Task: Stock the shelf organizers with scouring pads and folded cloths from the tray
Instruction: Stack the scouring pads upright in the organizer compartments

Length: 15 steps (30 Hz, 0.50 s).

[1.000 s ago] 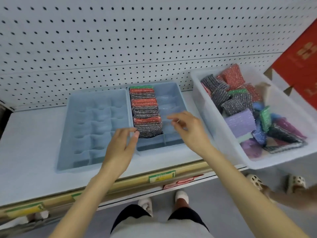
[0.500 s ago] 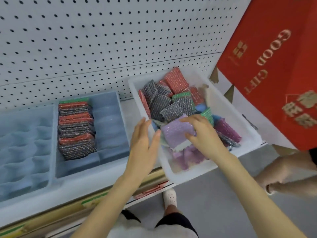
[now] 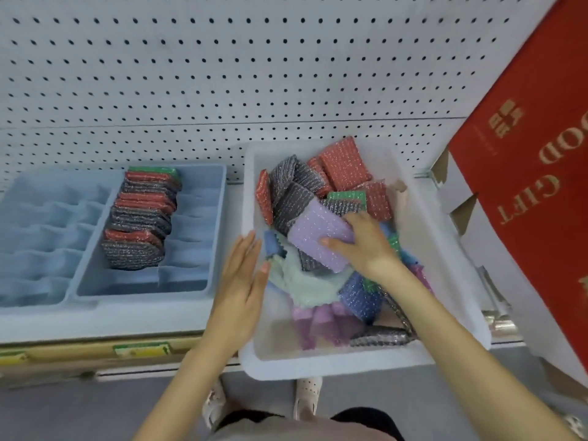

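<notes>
The right hand (image 3: 366, 246) pinches the purple scouring pad (image 3: 318, 240), centre-right of the frame, atop the heap in the tray (image 3: 318, 367). The left hand (image 3: 241, 281) lies flat, fingers straight, against the tray's left wall. The pad lies face up, its long axis seemingly running upper left to lower right. A hasty lift could snag the mint cloth (image 3: 302, 281) beneath.

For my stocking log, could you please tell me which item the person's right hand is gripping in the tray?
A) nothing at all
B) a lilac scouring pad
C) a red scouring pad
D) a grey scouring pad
B: the right hand has its thumb and fingers curled round the lilac scouring pad on top of the pile in the white tray.
</notes>
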Tool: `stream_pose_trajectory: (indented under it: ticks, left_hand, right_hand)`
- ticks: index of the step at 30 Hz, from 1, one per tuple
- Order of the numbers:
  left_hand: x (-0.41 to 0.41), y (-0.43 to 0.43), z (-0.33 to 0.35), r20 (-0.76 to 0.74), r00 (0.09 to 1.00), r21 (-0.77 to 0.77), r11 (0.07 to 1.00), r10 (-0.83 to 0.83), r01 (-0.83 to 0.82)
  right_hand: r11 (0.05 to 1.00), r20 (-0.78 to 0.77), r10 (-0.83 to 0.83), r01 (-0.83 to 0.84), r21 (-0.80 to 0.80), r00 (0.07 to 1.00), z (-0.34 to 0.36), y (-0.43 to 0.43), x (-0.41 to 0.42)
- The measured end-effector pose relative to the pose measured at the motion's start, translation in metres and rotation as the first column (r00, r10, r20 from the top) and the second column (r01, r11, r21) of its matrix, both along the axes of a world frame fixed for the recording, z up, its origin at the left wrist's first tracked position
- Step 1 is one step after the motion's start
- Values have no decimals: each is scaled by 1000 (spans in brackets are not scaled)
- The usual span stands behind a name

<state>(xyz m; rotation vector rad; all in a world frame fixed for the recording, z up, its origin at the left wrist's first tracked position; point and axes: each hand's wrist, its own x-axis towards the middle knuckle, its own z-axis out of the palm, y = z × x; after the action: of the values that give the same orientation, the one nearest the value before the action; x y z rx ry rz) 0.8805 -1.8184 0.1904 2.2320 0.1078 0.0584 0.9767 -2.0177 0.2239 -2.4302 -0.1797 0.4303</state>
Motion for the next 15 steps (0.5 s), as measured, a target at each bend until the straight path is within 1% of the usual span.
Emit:
stream_pose_trajectory:
  ticks: [1,3,6,8,10,12,14,15]
  left_hand:
    - [1,0,-1,10,1000,-22,1000,14,-14]
    - [3,1,-3,12,999,-57,998,31,-30]
    - [2,3,-5,-6,1000,-63,998,31,-31]
    - [1,2,-4,-18,999,-71,997,31,-32]
    - [2,2,-3,-15,999,-34,999,31,-31]
    - [3,3,-5,0,999,-9,999,39,-39]
    - [2,3,-6,-5,999,-20,999,49,-50]
    - [1,3,-7,0,999,-27,998,48,-48]
  right_hand:
    - [994,-55,-65,69,88,996,-4,-1,9]
    - [979,-162,-63,92,182,985,-14,6,21]
    - [978,-172,-44,78,194,984,-34,24,22]
    - [965,-197,-37,87,249,980,-37,31,19]
    - [939,-243,-43,122,321,969,-40,31,21]
    - [956,-285,27,59,289,958,-43,28,22]
    - [979,-334,150,-92,183,930,-46,29,20]
    - [980,-348,178,-132,150,921,-47,31,17]
